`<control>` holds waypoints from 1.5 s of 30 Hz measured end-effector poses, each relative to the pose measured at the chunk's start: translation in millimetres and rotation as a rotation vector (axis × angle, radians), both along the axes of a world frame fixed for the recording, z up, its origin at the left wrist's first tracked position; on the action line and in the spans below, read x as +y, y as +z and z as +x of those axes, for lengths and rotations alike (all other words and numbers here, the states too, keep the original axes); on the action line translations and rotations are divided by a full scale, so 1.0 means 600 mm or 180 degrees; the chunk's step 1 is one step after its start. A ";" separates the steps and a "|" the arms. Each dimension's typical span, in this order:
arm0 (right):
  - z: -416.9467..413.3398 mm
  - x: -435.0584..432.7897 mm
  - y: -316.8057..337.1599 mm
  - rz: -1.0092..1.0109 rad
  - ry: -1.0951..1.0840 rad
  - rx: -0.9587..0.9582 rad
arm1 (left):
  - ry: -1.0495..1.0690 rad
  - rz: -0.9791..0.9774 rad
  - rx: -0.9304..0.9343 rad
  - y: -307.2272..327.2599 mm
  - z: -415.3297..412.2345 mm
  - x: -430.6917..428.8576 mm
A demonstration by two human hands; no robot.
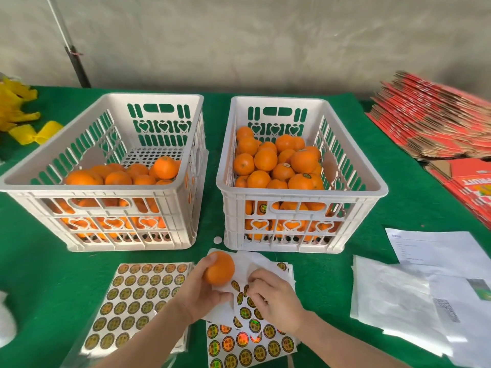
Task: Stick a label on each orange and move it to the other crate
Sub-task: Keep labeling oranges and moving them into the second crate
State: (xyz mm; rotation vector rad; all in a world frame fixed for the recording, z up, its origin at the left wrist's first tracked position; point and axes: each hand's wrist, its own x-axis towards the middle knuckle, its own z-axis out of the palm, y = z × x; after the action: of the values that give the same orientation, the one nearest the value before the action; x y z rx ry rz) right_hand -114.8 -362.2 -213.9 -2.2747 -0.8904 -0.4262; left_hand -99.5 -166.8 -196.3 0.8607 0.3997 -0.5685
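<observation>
Left hand [202, 290] grips orange [220, 268], thumb on top, held low in front of gap between crates. Right hand [276, 298]: fingers curled, tips pinching sticker sheet [252, 338] among labels, just beside orange. Full sheet [132, 296] lies to left. Left crate [103, 188] part filled. Right crate [300, 193] heaped, some fruit labelled. Green cloth [39, 261] underneath.

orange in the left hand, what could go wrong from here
1. The left hand holds the round orange fruit clear of the table, so a loose grip could drop it.
2. The curled white sticker sheet lifts under the right hand, so a round gold label might fold or tear while being peeled.
</observation>
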 end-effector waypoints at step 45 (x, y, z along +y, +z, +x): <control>0.039 0.033 0.199 0.1887 -0.0200 0.2793 | -0.0997 0.1002 -0.1712 0.131 0.015 0.025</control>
State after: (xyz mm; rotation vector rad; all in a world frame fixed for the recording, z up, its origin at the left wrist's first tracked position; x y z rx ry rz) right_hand -91.6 -342.2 -94.6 -1.6607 -0.1921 0.2647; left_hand -90.6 -151.9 -117.6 1.3478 -0.1466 -0.5414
